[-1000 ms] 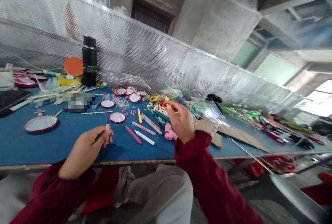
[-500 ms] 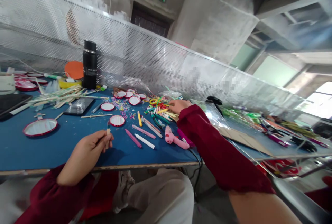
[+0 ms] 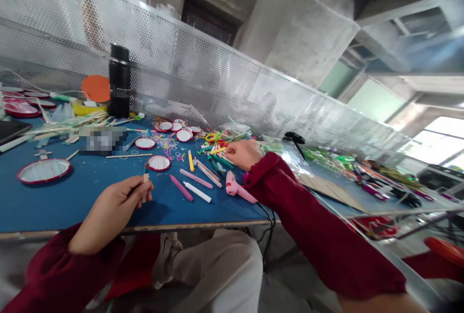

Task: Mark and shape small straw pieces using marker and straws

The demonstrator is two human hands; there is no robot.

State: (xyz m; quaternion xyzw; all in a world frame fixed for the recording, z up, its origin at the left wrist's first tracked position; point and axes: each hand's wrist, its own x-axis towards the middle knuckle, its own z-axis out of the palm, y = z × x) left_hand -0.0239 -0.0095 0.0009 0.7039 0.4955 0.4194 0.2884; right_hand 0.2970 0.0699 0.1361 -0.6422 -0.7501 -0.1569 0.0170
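Note:
My left hand [image 3: 116,202] is closed over the near part of the blue table [image 3: 83,197], pinching a short wooden stick [image 3: 145,183] that stands upright. My right hand [image 3: 243,152] is stretched out to the pile of coloured sticks and straws [image 3: 217,144], its fingers curled down among them; what they grip is hidden. A pink glue gun [image 3: 235,188] lies just this side of the right wrist, its black cord hanging off the table edge. Pink, white and yellow sticks [image 3: 195,185] lie loose between the two hands.
Small round red-rimmed mirrors [image 3: 158,163] and a larger one [image 3: 43,170] lie on the table. A black flask [image 3: 119,81] stands at the back by a perforated metal screen [image 3: 203,76]. Wooden sticks [image 3: 72,127] are heaped on the left, cardboard and plastic bags on the right.
My right hand, which held a yellow stick up a second ago, has reached forward and come down into the pile of coloured sticks. The left hand has kept still with its wooden stick.

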